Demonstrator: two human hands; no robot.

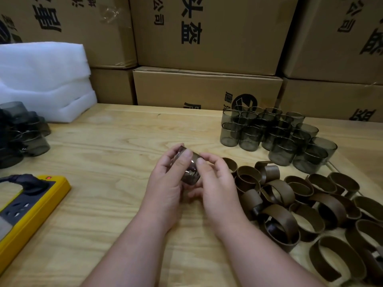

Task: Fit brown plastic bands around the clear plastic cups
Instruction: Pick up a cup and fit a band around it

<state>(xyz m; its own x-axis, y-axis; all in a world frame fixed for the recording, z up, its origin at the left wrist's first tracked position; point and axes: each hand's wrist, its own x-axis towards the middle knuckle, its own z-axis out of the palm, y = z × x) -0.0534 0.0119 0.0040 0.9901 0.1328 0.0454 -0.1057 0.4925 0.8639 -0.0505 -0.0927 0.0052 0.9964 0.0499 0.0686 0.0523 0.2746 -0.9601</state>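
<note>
I see both hands meeting above the middle of the desk (107, 154), holding one smoky clear cup (189, 169) tilted on its side. My left hand (165, 183) curls around the cup with its thumb pressed on the wall; my right hand (215, 183) pinches the cup's near end, thumb on top. Whether a band already sits on this cup, I cannot tell. Just right of the cup lies a heap of brown bands (306, 206); beyond the heap, upright cups (275, 134) stand clustered. Far left of the cup sits a yellow power strip (31, 212).
</note>
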